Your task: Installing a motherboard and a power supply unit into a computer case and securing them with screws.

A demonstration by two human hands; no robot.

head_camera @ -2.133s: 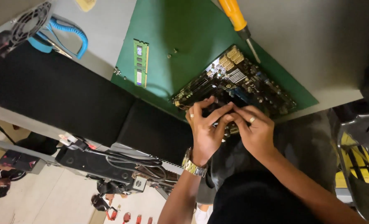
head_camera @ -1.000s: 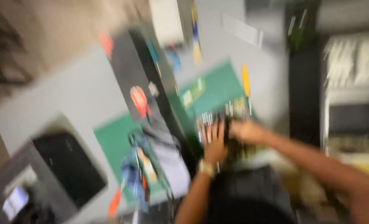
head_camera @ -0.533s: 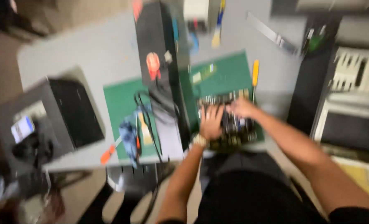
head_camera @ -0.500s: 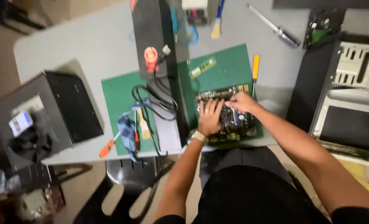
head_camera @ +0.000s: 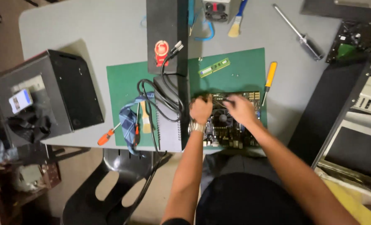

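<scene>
Left hand: the left hand [head_camera: 201, 109] is curled over the upper left corner of the motherboard [head_camera: 231, 133]; whether it grips something, I cannot tell.
Right hand: the right hand [head_camera: 240, 110] lies on the upper middle of the board with fingers bent; its hold is not clear.
Motherboard: it lies on the green mat [head_camera: 243, 66], at the near table edge.
Left side: the power supply [head_camera: 168, 121] stands just beside the board.
Right side: the yellow screwdriver [head_camera: 269, 79] is near, then bare grey table [head_camera: 68, 33].
Above: the memory stick [head_camera: 213, 67] lies apart on the mat.
</scene>
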